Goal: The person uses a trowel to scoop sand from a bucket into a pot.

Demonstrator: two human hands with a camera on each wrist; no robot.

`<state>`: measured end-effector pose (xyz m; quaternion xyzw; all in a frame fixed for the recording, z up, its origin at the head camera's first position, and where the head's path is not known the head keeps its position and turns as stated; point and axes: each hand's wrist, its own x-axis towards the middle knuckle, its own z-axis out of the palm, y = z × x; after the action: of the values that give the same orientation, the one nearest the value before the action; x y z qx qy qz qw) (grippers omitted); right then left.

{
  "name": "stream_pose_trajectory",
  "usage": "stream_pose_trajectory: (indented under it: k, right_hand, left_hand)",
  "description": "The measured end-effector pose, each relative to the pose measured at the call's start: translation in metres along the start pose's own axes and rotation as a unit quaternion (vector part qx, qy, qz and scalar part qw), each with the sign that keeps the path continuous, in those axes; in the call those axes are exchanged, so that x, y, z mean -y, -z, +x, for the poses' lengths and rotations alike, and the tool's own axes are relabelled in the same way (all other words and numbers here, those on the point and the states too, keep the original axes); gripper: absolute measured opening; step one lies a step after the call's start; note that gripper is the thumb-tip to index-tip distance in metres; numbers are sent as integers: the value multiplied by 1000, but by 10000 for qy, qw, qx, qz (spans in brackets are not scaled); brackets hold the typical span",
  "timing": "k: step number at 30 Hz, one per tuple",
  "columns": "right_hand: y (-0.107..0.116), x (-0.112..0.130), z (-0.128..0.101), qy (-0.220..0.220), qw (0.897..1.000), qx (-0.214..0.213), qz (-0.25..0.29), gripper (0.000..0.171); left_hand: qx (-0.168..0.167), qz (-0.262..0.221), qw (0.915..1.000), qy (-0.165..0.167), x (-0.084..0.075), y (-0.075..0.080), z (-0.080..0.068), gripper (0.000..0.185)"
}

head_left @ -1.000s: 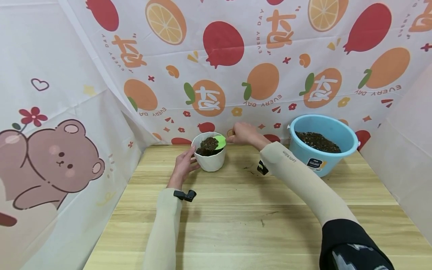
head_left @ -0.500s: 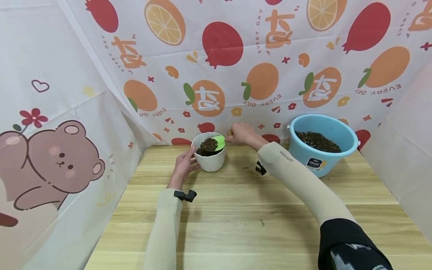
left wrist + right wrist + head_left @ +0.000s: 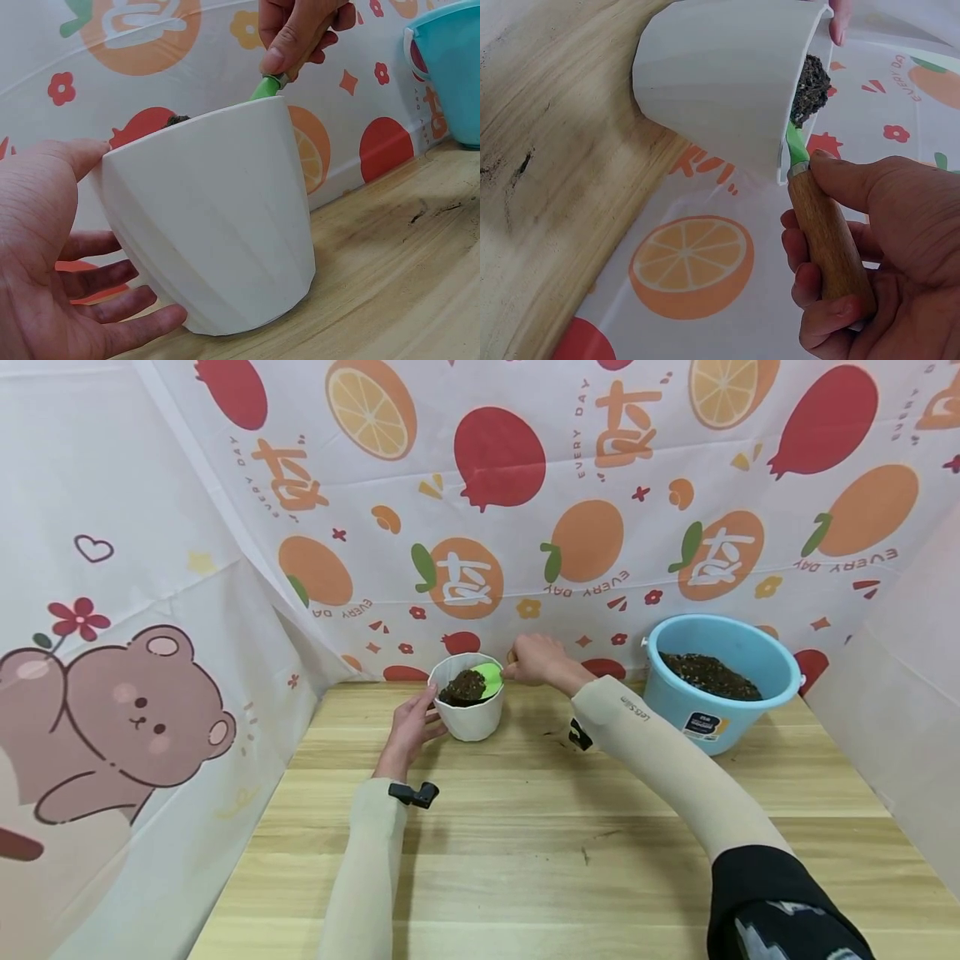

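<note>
Near the tabletop's far edge, I steady the rigid, smooth white pot (image 3: 467, 699) with my left hand (image 3: 410, 731) spread open against its side, while my right hand (image 3: 537, 660) grips the green trowel (image 3: 487, 677) by its stiff wooden handle (image 3: 826, 244), loose soil (image 3: 463, 687) spilling easily.

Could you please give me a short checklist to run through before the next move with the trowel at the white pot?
1. White pot stands upright on the wooden table: ok.
2. Left hand steadies the pot, open fingers against its side: ok.
3. Right hand grips the trowel's wooden handle firmly: ok.
4. Green trowel blade sits over the pot's rim, so soil should fall inside: ok.
5. Soil is heaped near the rim; room for more: cannot tell.
6. Blue bucket holds soil and stands beside the right arm: ok.
</note>
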<state>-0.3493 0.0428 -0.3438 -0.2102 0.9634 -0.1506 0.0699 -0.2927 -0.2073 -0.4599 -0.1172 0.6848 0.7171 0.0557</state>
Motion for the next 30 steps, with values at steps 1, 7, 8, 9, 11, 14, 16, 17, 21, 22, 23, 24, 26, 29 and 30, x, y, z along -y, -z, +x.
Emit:
stream_pose_trajectory:
  k: [1,7,8,9,11,14,16,17,21,22,23,24,26,29,30]
  right_hand:
    - [0,0,0,-7,10000,-4,-19,54]
    - [2,0,1,38,9999,-82,-96,53]
    - [1,0,1,56,9999,-95,-90,53]
    - [1,0,1,76,9999,-108,-95,53]
    - [0,0,2,96,9998,-125,-116,53]
    - [-2,0,2,155,9995,-165,-236,52]
    - [-4,0,2,175,9992,-205,-296,52]
    - [-4,0,2,187,9991,-226,-315,52]
    - [-3,0,2,209,9989,-278,-309,51]
    - [-3,0,1,213,9989,-285,-304,50]
    - [-3,0,1,224,9988,-298,-312,49]
    - [-3,0,1,232,9987,-311,-336,48]
    - [-2,0,0,233,9984,-339,-382,43]
    - [-2,1,-1,273,9978,-380,-460,32]
    - [-3,2,-1,287,9976,-395,-494,27]
  left_hand:
    - [17,-1,10000,11,0,0,0,69]
    - [0,-1,10000,34,-3,-1,0,71]
    - [-13,-14,10000,31,-3,-1,1,71]
    - [-19,-16,10000,30,-3,-1,1,72]
    - [-9,-40,10000,38,-2,-1,1,71]
    - [-38,-107,9999,44,-1,-1,2,69]
    - [-55,-136,9999,22,0,-1,1,68]
    - [-68,-131,9999,7,0,-2,2,68]
    - [-76,-103,9999,-43,0,-3,2,71]
    - [-72,-102,9999,-49,0,-3,3,71]
    - [-74,-99,9999,-53,0,-3,2,72]
    - [-74,-110,9999,-54,0,-3,2,71]
    - [-73,-133,9999,-53,0,-3,2,71]
    - [-52,-163,9998,-51,1,-3,1,69]
    - [-50,-157,9998,-53,1,-3,1,69]
